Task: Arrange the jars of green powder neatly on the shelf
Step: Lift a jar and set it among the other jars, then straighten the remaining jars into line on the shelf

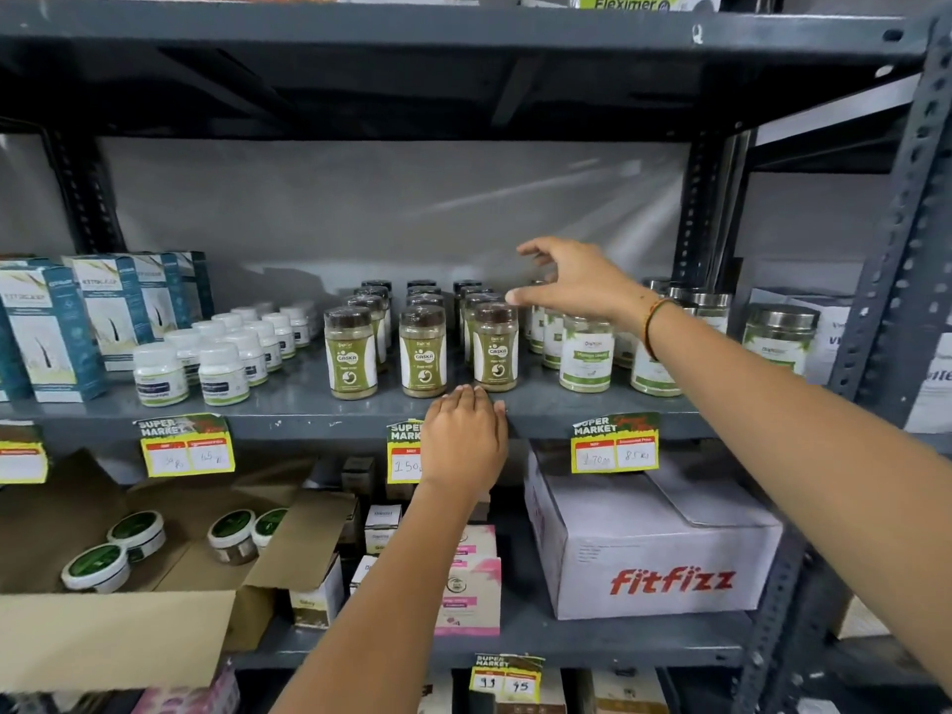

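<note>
Three files of brown-capped jars of green powder [422, 353] were counted at the middle of the grey metal shelf [288, 399], each file running back toward 12 o'clock; four jars were made out in the left file and four in the middle one, while the right file showed about four, its rear ones partly hidden. The front jar of the right file [495, 347] stood directly below the right hand [572, 280], which was held spread above the caps with thumb and fingers apart and nothing gripped; whether a fingertip touched the cap could not be told. The left hand [463, 440] was laid palm-down on the shelf's front edge at 6 o'clock of that jar, fingers loosely together, holding nothing. At 3 o'clock of the files, steel-lidded glass jars [587, 353] with white and green labels were seen, at least five, some hidden by the right arm. At 9 o'clock, two rows of small white bottles [221, 373] were counted, roughly six in each, and beyond them several blue and white cartons [51, 332]. On the shelf below, an open cardboard box [154, 559] was seen to hold four round green-lidded tubs, and a closed white Fitfizz box [659, 553] stood at 5 o'clock. Three yellow price tags [615, 445] were counted on the shelf edge, one partly covered by the left hand.
</note>
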Demonstrator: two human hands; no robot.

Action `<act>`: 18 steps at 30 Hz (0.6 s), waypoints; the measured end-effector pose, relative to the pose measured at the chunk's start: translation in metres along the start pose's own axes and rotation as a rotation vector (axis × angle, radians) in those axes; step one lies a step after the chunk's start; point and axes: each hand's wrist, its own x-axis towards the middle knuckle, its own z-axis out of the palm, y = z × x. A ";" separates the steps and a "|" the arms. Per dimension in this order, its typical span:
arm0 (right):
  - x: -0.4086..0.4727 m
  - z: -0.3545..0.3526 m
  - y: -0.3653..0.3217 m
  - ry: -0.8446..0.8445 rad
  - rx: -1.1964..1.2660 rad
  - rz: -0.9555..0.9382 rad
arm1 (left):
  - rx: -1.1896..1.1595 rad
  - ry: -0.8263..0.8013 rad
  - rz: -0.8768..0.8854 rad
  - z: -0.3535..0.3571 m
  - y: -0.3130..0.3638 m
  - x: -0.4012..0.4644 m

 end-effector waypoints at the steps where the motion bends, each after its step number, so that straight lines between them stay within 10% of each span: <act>1: -0.005 -0.009 0.003 0.030 -0.031 0.002 | 0.002 -0.002 0.001 0.000 0.000 0.000; 8: -0.034 -0.084 0.060 0.142 -0.210 0.218 | 0.002 0.001 0.004 0.001 0.000 0.001; 18: -0.068 -0.111 0.136 -0.137 -0.747 0.642 | -0.005 0.029 0.017 0.006 -0.003 0.002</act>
